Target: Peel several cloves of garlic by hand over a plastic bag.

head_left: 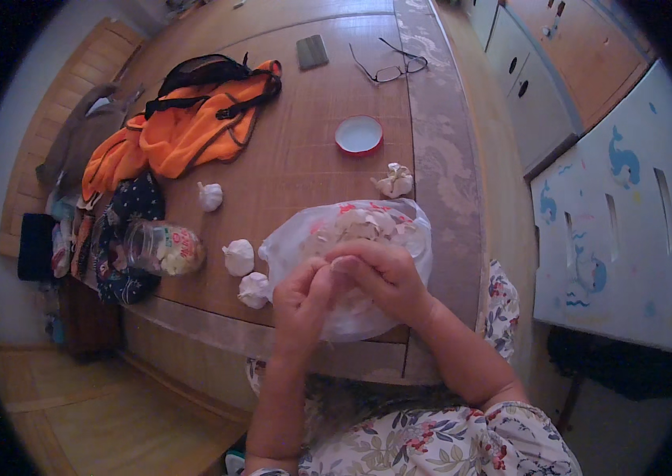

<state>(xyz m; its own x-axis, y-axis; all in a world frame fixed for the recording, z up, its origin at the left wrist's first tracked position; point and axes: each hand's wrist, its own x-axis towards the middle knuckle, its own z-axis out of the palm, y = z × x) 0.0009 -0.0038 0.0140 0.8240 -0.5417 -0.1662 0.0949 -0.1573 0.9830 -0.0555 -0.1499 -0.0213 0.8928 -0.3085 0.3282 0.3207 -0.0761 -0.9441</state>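
My left hand and my right hand meet over a white plastic bag, thumbs and fingers pinched together. Whatever lies between the fingertips is too small and hidden to make out. Pale garlic skins are heaped on the bag just beyond my hands. Left of the bag sit two garlic bulbs, one a little farther off than the other. Another whole bulb lies farther left. A partly opened garlic bulb rests past the bag's far edge. Pale pieces fill part of a clear jar at the left.
A red-rimmed lid lies white inside up beyond the bag. Farther off are eyeglasses and a small dark rectangular object. An orange and black garment and a dark patterned cloth cover the table's left side. Cabinets stand at right.
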